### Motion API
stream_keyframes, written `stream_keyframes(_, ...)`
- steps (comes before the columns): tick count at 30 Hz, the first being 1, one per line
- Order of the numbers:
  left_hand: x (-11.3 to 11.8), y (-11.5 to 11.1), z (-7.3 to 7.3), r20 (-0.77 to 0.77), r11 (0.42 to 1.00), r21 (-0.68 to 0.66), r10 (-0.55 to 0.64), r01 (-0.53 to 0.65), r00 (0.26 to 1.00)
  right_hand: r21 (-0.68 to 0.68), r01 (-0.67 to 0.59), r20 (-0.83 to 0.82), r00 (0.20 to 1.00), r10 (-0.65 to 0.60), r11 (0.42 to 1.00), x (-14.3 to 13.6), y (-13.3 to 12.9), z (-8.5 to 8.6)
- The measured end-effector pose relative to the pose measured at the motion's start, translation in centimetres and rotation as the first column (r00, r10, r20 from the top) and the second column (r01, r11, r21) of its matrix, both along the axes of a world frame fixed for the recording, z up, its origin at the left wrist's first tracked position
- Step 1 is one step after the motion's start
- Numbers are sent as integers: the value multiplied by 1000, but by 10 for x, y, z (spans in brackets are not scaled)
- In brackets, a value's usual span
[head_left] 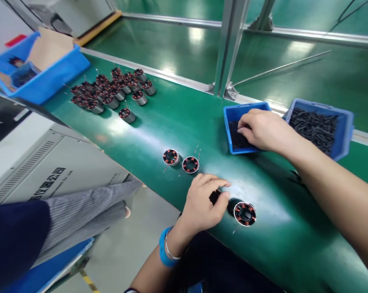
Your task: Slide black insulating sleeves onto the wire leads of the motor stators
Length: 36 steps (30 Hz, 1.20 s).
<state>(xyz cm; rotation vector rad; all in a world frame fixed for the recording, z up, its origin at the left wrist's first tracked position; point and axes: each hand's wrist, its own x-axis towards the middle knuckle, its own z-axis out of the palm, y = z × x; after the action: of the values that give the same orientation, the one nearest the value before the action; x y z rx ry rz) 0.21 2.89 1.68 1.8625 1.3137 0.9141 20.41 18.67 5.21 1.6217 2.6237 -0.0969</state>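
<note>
My left hand curls its thumb and fingers around a dark motor stator, mostly hidden by the hand, just above the green bench. To its right stands another stator with orange-red copper windings and a black inside. Beyond the hand are two more, a stator and a ring-shaped stator, with thin wire ends sticking out. My right hand reaches into a small blue bin of fine black pieces. Its thumb and fingertips are pinched together; whatever they hold cannot be made out.
A second blue bin holds black strips. Many stators cluster on the far left of the green bench, near a large blue crate. A metal post rises at the back edge. Another person's striped leg is at left.
</note>
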Motion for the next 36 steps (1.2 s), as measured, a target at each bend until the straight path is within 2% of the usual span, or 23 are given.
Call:
stream_keyframes(4, 5, 3, -7, 92, 999, -17, 40, -39, 995, -74, 9, 93, 996, -2, 997, 1, 1, -4)
stream_keyframes(6, 7, 1, -9, 130, 998, -1, 56, -57, 990, -51, 12, 66, 998, -8, 999, 3, 2, -4)
stream_keyframes(9, 8, -1, -12, 161, 997, 14, 70, -73, 984, 83, 26, -133, 991, -15, 996, 8, -6, 0)
stream_keyframes(11, 9, 0, -12, 167, 996, 29, 74, -80, 983, 189, 48, -331, 943, 18, 981, 11, -21, 6)
stream_keyframes(12, 9, 0, -12, 168, 996, 34, 74, -81, 983, 198, 37, -437, 898, 54, 980, 12, -32, 9)
stream_keyframes(13, 9, 0, -12, 167, 996, 39, 71, -78, 983, 161, -1, -536, 839, 88, 987, 12, -45, 12)
stream_keyframes(15, 9, 1, -12, 162, 996, 45, 64, -73, 985, -16, -149, -690, 717, 97, 989, 9, -72, 14)
stream_keyframes(17, 9, 2, -11, 158, 996, 49, 61, -69, 985, -182, -271, -759, 650, 40, 945, 5, -94, 11)
stream_keyframes(19, 9, 2, -10, 156, 996, 51, 59, -68, 986, -234, -295, -783, 622, 1, 926, 3, -107, 5)
stream_keyframes(23, 9, 2, -11, 144, 997, 53, 55, -63, 988, -224, -234, -802, 596, -42, 946, 2, -111, -4)
stream_keyframes(36, 10, 3, -11, 131, 996, 63, 51, -59, 990, -251, -221, -791, 609, -68, 942, -1, -112, -7)
